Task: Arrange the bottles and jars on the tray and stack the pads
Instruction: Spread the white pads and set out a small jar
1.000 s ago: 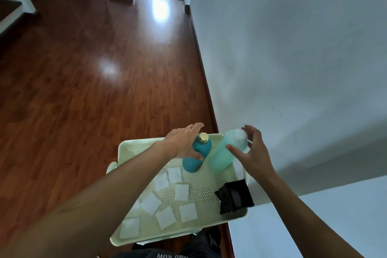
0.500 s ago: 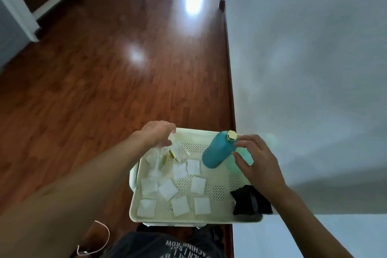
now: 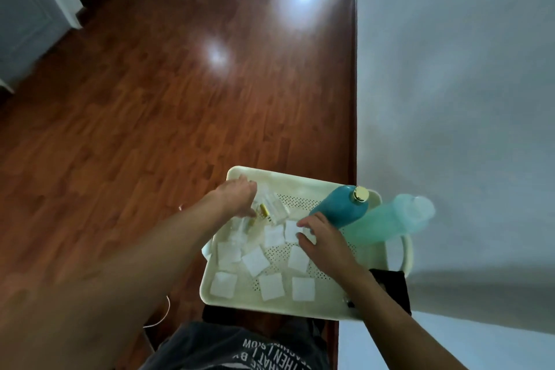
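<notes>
Left hand [image 3: 232, 200] was at the tray's [image 3: 303, 182] 10 o'clock corner, fingers curled down onto a small clear jar [image 3: 271, 209] with a gold cap. Whether they'd actually clamped it, I couldn't tell: motion blur. More clear glassware lay just below it at 9 o'clock, too smeared to count.

Right hand [image 3: 322, 239] was flat near tray centre, fingers spread and pressed on a white square pad [image 3: 292, 231], not pinching anything.

Key relation: the pads sat scattered at 6–8 o'clock from the right fingertips, flat, not yet stacked, all nearer the right hand than the left. Nearest next one, pad [image 3: 298, 258], was just below the palm.

Teal bottle [image 3: 341, 209] with gold cap and pale green bottle [image 3: 390, 221] stood side by side at the tray's 2 o'clock, long axes leaning toward 1–2 o'clock in the wide-angle view.

Materials: tray cream plastic, perforated floor; pads thin, soft, probably cotton; bottles smooth, matte-looking. Dark cloth-like object [image 3: 390, 285] at the 4 o'clock corner.
</notes>
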Action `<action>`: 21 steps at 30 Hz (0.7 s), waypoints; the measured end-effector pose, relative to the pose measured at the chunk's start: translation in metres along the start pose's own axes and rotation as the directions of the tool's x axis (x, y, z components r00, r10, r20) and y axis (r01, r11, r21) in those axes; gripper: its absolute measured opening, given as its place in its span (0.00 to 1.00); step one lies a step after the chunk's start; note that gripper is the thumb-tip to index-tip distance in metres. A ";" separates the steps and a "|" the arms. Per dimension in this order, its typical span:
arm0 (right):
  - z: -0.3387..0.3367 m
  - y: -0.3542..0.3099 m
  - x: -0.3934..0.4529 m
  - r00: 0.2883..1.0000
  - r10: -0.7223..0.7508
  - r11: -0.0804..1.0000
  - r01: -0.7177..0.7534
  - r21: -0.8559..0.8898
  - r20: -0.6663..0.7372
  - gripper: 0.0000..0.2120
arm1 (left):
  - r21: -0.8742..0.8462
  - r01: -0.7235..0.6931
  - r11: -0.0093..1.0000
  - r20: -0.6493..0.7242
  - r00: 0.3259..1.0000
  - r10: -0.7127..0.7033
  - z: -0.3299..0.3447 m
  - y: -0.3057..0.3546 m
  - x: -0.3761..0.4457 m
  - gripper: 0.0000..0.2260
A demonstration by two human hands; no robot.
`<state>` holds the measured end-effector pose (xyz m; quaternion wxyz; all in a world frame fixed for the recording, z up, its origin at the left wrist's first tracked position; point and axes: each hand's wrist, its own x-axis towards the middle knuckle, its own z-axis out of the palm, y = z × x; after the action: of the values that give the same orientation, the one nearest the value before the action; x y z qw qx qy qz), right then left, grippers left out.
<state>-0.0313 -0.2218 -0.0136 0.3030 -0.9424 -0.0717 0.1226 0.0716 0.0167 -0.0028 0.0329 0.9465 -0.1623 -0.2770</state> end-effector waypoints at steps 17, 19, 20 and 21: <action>0.060 -0.013 0.095 0.932 0.332 0.938 -0.342 0.051 0.149 0.32 | -0.096 0.174 0.980 0.051 0.984 -0.170 0.018 0.012 0.014 0.27; 0.064 -0.010 0.096 0.920 0.363 0.924 -0.376 0.070 0.151 0.27 | -0.100 0.194 0.976 0.060 0.980 -0.188 0.020 0.014 0.014 0.28; 0.066 -0.008 0.096 0.914 0.375 0.917 -0.390 0.081 0.154 0.24 | -0.105 0.206 0.973 0.064 0.978 -0.200 0.021 0.015 0.014 0.29; 0.067 -0.006 0.096 0.910 0.385 0.911 -0.402 0.093 0.154 0.21 | -0.108 0.215 0.971 0.063 0.976 -0.209 0.022 0.016 0.013 0.30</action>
<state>0.0421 -0.1591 -0.0809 0.3240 -0.9067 0.1075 0.2476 0.0656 -0.0021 -0.0256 0.0530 0.9476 -0.0448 -0.3120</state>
